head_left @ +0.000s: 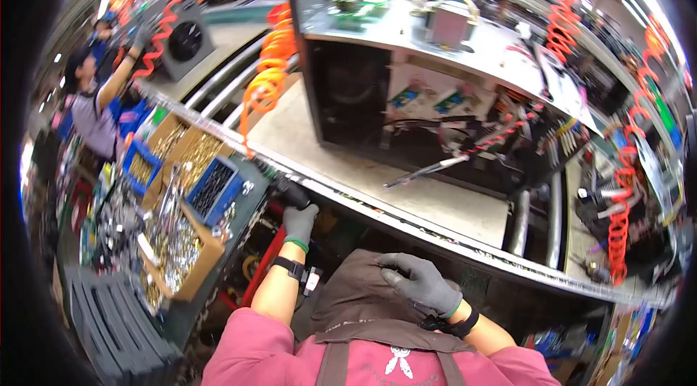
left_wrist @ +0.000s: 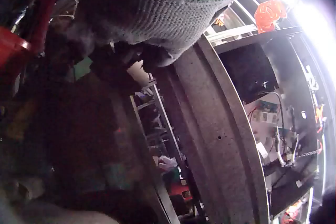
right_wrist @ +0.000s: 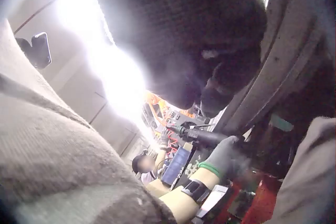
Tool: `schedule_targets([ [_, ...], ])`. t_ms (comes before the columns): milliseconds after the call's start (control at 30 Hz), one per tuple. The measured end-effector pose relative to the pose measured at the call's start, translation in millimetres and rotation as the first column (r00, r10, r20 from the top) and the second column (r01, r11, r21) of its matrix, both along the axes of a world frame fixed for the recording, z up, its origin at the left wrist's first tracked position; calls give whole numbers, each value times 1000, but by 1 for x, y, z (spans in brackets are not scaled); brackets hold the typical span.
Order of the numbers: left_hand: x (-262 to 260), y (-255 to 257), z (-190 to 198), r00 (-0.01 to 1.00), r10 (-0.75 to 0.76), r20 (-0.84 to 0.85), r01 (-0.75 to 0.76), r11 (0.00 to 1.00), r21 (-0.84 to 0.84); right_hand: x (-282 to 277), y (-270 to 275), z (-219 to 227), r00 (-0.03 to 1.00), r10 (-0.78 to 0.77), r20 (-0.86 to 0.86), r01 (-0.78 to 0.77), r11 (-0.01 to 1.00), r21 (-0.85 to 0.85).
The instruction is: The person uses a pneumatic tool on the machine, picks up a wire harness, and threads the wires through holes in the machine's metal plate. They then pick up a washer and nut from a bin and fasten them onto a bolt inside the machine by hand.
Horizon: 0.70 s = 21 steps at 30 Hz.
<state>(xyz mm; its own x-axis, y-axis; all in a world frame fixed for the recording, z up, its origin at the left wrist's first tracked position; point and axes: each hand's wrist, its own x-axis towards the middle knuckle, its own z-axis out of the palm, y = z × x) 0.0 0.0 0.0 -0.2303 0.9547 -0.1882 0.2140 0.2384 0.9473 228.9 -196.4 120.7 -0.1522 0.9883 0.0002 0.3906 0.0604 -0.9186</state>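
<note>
Counter (head_left: 290, 145) carries the open black cabinet (head_left: 352, 85); inside, green boards (head_left: 450, 101) look already fixed, but wires (head_left: 435, 166) hang loose. To the cabinet's left and nearer, my left hand (head_left: 299, 223) grips a black tool (head_left: 292, 193), fingers curled. Before the cabinet, my right hand (head_left: 425, 284) holds nothing visible, fingers loosely bent. Narrow room separates cabinet from metal edge (head_left: 435, 232).

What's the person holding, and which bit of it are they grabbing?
The left hand grips a dark tool by the end away from its orange coiled hose. I can't tell whether the right hand holds anything.
</note>
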Motion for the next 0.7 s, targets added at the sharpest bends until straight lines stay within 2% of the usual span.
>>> schedule_targets([
  [33,-12,9,-13,999,12,-36,-13,999,-30,-9,-2,-1,999,-18,-46,16,999,-38],
  [67,-27,17,-25,1000,10,29,-9,1000,-23,-17,-1,-2,995,-30,-93,23,997,-70],
  [100,25,5,-18,991,-39,125,36,999,22,27,-12,8,998,-62,-27,62,998,-30],
  [133,21,-3,-5,986,-46,163,42,999,27,26,-16,7,997,-77,-22,77,997,-2],
  [167,17,-9,-1,958,-58,280,77,995,-57,26,-19,7,996,-86,-12,86,996,26],
  [200,21,-32,41,941,-9,339,7,1000,5,23,-22,7,994,-111,-18,111,994,13],
  [233,21,-30,39,926,-36,375,-12,992,125,26,-22,9,992,-121,-29,122,992,34],
  [267,17,-26,40,883,-62,466,11,994,111,28,-23,9,993,-120,-19,121,993,12],
  [300,14,-30,56,829,-81,553,36,995,93,28,-24,10,993,-118,-7,118,993,-17],
  [367,20,-36,100,775,-102,624,-28,980,195,28,-25,13,993,-113,26,113,994,3],
  [400,19,-34,121,793,-155,589,-34,955,296,28,-24,15,994,-100,37,97,993,66],
  [467,17,-36,174,786,-126,605,-73,953,293,25,-26,19,994,-95,46,88,988,128],
  [500,11,-34,192,749,-128,651,-93,951,294,23,-26,23,991,-98,92,83,985,152],
  [533,3,-24,196,695,-210,688,-125,907,403,21,-28,26,985,-104,138,80,982,169],
  [567,15,-44,238,667,-200,717,-179,892,415,21,-29,27,984,-118,132,96,982,165],
  [600,13,-46,253,727,-213,653,-179,860,479,21,-31,29,984,-97,152,71,983,168],
  [633,19,-43,262,759,-167,629,-303,765,569,21,-33,31,982,-78,173,49,985,168],
  [700,8,-50,271,792,-304,530,-169,725,668,24,-36,36,985,-99,144,73,981,178],
])
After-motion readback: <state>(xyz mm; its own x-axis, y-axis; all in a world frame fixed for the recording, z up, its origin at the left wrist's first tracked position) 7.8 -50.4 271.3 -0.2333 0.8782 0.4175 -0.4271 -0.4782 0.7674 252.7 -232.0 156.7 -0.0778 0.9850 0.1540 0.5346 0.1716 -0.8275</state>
